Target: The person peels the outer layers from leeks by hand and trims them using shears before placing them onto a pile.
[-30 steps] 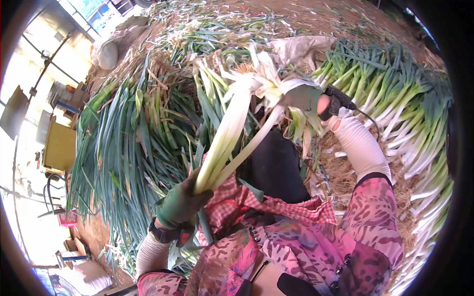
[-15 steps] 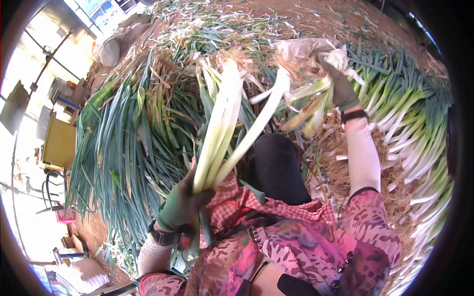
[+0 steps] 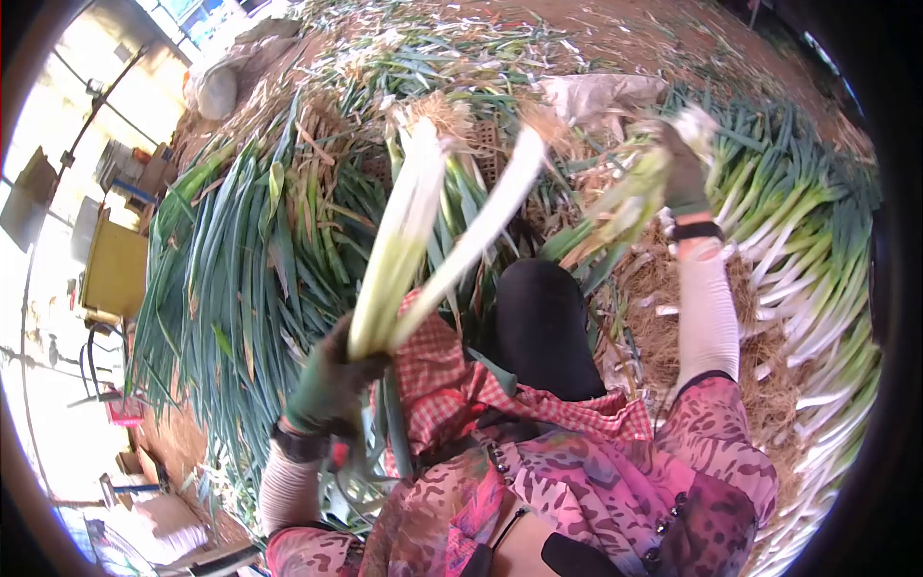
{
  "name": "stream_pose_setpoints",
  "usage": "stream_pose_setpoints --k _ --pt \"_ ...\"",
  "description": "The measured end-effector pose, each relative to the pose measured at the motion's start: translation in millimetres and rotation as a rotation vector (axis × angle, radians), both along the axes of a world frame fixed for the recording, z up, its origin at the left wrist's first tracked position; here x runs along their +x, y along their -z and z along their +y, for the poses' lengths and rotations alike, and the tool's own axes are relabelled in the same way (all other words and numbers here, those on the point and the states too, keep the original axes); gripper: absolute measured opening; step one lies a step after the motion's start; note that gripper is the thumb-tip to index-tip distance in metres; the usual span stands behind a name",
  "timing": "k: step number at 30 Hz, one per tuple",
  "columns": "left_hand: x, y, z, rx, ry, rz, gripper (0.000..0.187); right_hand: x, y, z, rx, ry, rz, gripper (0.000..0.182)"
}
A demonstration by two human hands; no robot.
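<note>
My left hand (image 3: 332,380), in a dark green glove, is closed around a few large green onions (image 3: 389,255). Their white stems slant upward with the roots at the top, and one stem (image 3: 481,226) leans apart to the right. My gloved right hand (image 3: 685,173) is out at the upper right, closed on a bunch of stripped outer leaves (image 3: 620,207). Those leaves trail to the lower left, partly blurred, and a pale blurred end shows above the fingers. The right hand is apart from the stems.
A heap of untrimmed green onions (image 3: 231,269) lies on my left. Along the right runs a row of white-stemmed onions (image 3: 808,260), beside a pile of cut roots (image 3: 745,356). My knee (image 3: 540,327) is in the middle; a pale sack (image 3: 601,96) and leaf scraps lie beyond.
My left hand has moved slightly left and down with the onions. The right hand has shifted slightly right with the leaves, which have drawn away from the stems.
</note>
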State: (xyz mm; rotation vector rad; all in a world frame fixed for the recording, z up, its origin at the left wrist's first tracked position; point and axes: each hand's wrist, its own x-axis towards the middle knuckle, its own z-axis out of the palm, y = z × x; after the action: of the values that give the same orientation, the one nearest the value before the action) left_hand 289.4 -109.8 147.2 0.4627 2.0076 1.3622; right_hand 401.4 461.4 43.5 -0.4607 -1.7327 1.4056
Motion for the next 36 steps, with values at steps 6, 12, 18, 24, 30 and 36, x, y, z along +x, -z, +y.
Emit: stream_pose_setpoints --k 6,12,18,24,30,36 --pt "-78.4 -46.5 -72.0 0.11 -0.164 0.293 0.043 136.8 77.7 30.9 -0.338 0.095 -0.382 0.038" --pt "-142.8 -118.5 -110.4 0.452 -0.404 0.597 0.043 172.5 158.4 -23.9 -0.399 -0.005 -0.968 0.038" --pt "-164.1 -157.4 -136.8 0.684 -0.298 0.506 0.037 45.9 132.3 -7.4 0.108 -0.115 -0.933 0.038" --pt "-127.9 -161.7 -124.9 0.977 -0.12 0.468 0.039 -208.9 -88.9 -52.8 1.198 -0.033 0.007 0.038" --pt "-99.6 -173.0 -103.6 1.083 0.056 0.442 0.042 -255.0 -189.6 -314.4 0.283 -1.373 0.334 0.052" --pt "-90.9 -196.1 -79.3 1.066 0.314 0.333 0.039 -199.0 -126.1 -442.0 -0.164 -1.79 0.34 0.051"
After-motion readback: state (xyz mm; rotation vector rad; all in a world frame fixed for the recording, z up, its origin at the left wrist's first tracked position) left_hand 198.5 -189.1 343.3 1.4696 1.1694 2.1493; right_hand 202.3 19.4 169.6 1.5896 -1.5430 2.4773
